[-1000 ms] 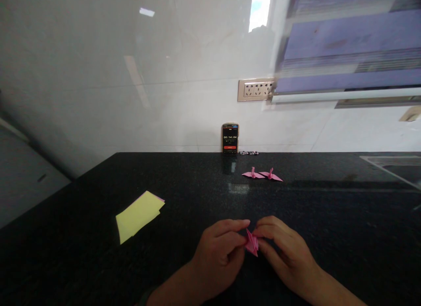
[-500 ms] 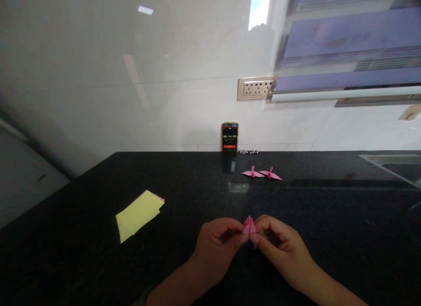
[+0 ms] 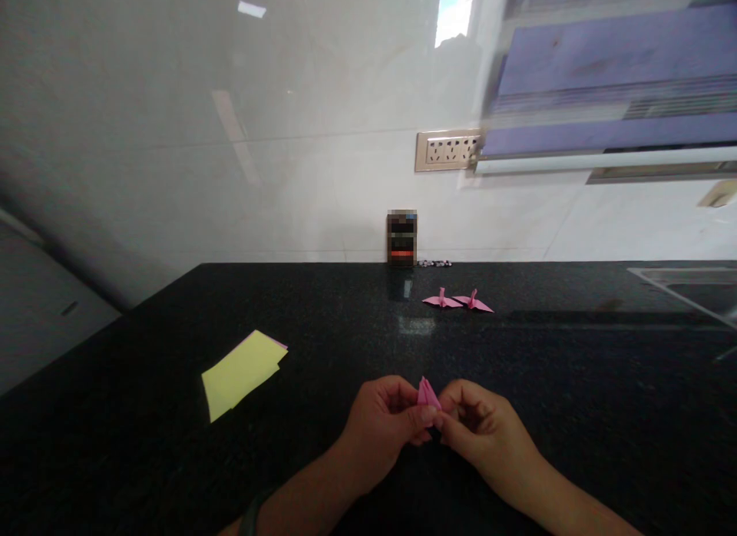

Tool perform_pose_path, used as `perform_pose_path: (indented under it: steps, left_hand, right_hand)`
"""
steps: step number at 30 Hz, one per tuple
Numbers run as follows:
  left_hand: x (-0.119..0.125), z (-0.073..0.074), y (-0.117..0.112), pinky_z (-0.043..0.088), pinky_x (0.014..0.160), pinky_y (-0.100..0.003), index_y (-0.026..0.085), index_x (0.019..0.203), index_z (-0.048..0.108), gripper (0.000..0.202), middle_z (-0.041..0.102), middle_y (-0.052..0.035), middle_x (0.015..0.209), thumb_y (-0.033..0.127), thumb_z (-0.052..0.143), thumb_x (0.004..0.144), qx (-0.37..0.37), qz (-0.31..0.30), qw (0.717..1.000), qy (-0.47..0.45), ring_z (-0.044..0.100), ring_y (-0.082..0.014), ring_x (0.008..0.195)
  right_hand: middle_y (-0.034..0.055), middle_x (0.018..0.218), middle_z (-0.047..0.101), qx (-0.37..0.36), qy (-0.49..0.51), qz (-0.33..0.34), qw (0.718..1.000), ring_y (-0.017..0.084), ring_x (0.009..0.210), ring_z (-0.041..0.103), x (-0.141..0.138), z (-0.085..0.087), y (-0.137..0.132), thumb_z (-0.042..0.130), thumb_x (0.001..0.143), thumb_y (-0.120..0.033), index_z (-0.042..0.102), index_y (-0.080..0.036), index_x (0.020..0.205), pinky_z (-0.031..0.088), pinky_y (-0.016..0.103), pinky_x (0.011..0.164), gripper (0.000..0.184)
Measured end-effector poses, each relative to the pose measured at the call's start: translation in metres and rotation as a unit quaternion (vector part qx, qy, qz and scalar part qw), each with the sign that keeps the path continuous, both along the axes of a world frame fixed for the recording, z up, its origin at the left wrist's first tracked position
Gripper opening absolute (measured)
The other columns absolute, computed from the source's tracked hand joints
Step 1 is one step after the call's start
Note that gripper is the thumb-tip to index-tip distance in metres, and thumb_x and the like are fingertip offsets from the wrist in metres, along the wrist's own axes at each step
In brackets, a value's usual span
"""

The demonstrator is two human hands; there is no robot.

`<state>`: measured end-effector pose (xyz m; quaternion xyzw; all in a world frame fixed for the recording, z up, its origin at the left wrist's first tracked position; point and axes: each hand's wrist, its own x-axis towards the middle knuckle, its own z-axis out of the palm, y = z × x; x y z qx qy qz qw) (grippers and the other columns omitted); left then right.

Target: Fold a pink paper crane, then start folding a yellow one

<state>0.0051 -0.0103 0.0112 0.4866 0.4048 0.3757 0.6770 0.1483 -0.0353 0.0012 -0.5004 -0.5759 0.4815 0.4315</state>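
Note:
Between my hands is a small piece of folded pink origami paper (image 3: 427, 393), its narrow point upward. My left hand (image 3: 383, 425) is closed on it, thumb across its lower front. From the other side my right hand (image 3: 487, 428) pinches its lower right edge with thumb and forefinger. Part of the paper is hidden behind the fingertips. Farther back on the dark counter, two finished pink paper cranes (image 3: 442, 299) sit side by side, close together or touching.
A stack of yellow paper sheets (image 3: 242, 375) lies on the dark counter (image 3: 322, 313) at left. A phone (image 3: 401, 238) leans against the wall, a beaded strap (image 3: 434, 264) beside it. Wall sockets (image 3: 447, 150) are above. A sink edge (image 3: 679, 294) shows at right.
The folded pink paper has shifted slightly left and tilted. My left thumb now lies across its front, and my right fingertips have slid to its lower right edge.

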Motion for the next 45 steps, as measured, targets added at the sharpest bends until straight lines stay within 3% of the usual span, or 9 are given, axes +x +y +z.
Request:
perform_pose_path:
  steps: [5,11,16,20,22,26,36,41,45]
  left_hand:
    - [0.0,0.006,-0.002,0.034,0.04,-0.018,0.012,0.054,0.052,0.024,0.053,0.0028,0.044,0.028,0.07,0.057,0.014,0.022,0.999,0.029,0.045,-0.0062,0.038]
    - [-0.003,0.001,-0.001,0.032,0.042,-0.017,0.012,0.055,0.052,0.022,0.054,0.0028,0.048,0.026,0.069,0.058,0.013,-0.008,0.999,-0.03,0.044,-0.005,0.041]
    - [-0.005,0.003,0.002,0.033,0.046,-0.018,0.01,0.064,0.059,0.018,0.056,-0.0001,0.056,0.025,0.068,0.06,0.014,-0.047,0.998,-0.039,0.046,-0.0063,0.049]
    - [-0.004,0.006,0.002,0.035,0.046,-0.02,0.012,0.077,0.061,0.028,0.057,0.0007,0.058,0.028,0.071,0.056,-0.024,-0.039,0.997,-0.058,0.048,-0.0075,0.048]
    - [-0.003,0.004,0.002,0.035,0.046,-0.02,0.012,0.074,0.062,0.028,0.057,0.0004,0.055,0.031,0.07,0.056,-0.025,-0.039,0.998,-0.049,0.048,-0.0079,0.046]
    - [-0.003,0.001,0.002,0.033,0.044,-0.021,0.012,0.054,0.057,0.024,0.057,-0.001,0.049,0.032,0.067,0.06,0.031,-0.009,0.999,-0.008,0.046,-0.0084,0.044]
    - [-0.003,0.0,-0.004,0.035,0.05,-0.02,0.014,0.052,0.059,0.015,0.049,0.0025,0.055,0.022,0.065,0.063,0.153,0.063,0.986,0.036,0.046,-0.0081,0.052]
    - [-0.001,0.005,-0.006,0.034,0.048,-0.021,0.012,0.051,0.057,0.02,0.049,0.003,0.05,0.025,0.064,0.065,0.074,0.042,0.996,-0.026,0.044,-0.0073,0.048]
    - [-0.002,0.003,-0.004,0.033,0.046,-0.021,0.012,0.054,0.056,0.023,0.052,0.0018,0.047,0.029,0.062,0.067,0.025,0.025,0.998,-0.043,0.044,-0.0075,0.045]
  right_hand:
    - [-0.0068,0.046,0.041,-0.032,0.04,-0.006,0.999,0.006,0.04,0.034,-0.004,0.003,-0.002,0.06,0.067,-0.034,0.044,-0.018,0.061,0.025,0.019,0.04,0.024]
    - [-0.0054,0.048,0.046,-0.05,0.057,0.034,0.997,0.006,0.042,0.038,0.0,0.007,-0.001,0.06,0.068,-0.03,0.047,-0.016,0.062,0.028,0.019,0.042,0.02]
    - [-0.0058,0.046,0.047,-0.055,0.04,0.055,0.996,0.005,0.041,0.039,0.007,0.009,0.002,0.061,0.069,-0.027,0.051,-0.015,0.063,0.03,0.018,0.042,0.017]
    - [-0.0061,0.047,0.046,-0.081,0.053,0.094,0.991,0.006,0.041,0.04,0.01,0.008,0.002,0.062,0.068,-0.029,0.051,-0.015,0.063,0.032,0.018,0.042,0.019]
    - [-0.006,0.047,0.046,-0.089,0.052,0.107,0.989,0.005,0.041,0.039,0.009,0.008,0.002,0.062,0.068,-0.03,0.052,-0.015,0.064,0.033,0.018,0.042,0.019]
    - [-0.0062,0.049,0.046,-0.081,0.042,0.093,0.991,0.005,0.041,0.038,0.005,0.005,0.002,0.061,0.069,-0.028,0.051,-0.015,0.064,0.032,0.017,0.042,0.018]
    - [-0.0056,0.046,0.041,-0.094,0.026,0.111,0.989,0.004,0.037,0.036,-0.007,0.001,-0.004,0.056,0.071,-0.039,0.046,-0.015,0.053,0.029,0.017,0.038,0.032]
    - [-0.0055,0.045,0.038,-0.049,-0.01,0.078,0.996,0.006,0.04,0.036,-0.009,0.001,-0.007,0.054,0.073,-0.039,0.043,-0.016,0.05,0.026,0.017,0.038,0.034]
    - [-0.0049,0.046,0.041,-0.058,-0.004,0.122,0.991,0.006,0.04,0.038,-0.006,-0.001,-0.005,0.051,0.075,-0.042,0.047,-0.015,0.054,0.029,0.018,0.039,0.034]
